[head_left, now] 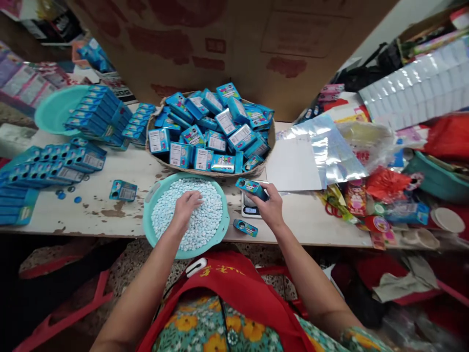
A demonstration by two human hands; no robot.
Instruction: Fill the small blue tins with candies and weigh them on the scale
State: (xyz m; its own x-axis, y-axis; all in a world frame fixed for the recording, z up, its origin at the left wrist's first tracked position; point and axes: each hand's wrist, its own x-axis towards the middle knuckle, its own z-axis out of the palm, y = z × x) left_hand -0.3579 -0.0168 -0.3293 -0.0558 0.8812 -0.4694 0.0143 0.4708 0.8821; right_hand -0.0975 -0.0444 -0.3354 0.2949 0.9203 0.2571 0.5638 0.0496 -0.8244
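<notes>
My left hand [187, 208] is in a turquoise basin [148, 215] of small pale blue and white pieces [205, 220], its fingers bent together at their surface; whatever they hold is hidden. In my right hand [270, 203] is a small blue box [251, 187], gripped at its right end above a small digital scale [250, 211]. Just below the scale another blue box [245, 228] lies on the table. Behind the basin a big lined basket [205, 172] is heaped with blue boxes [220, 122]. A single box [123, 190] lies left of the basin.
Rows of blue boxes [54, 164] and a second turquoise basin [47, 110] stand at the left. A large cardboard box [234, 49] rises behind the basket. Shiny sheets [330, 151], bags and a red bundle [388, 183] crowd the right side.
</notes>
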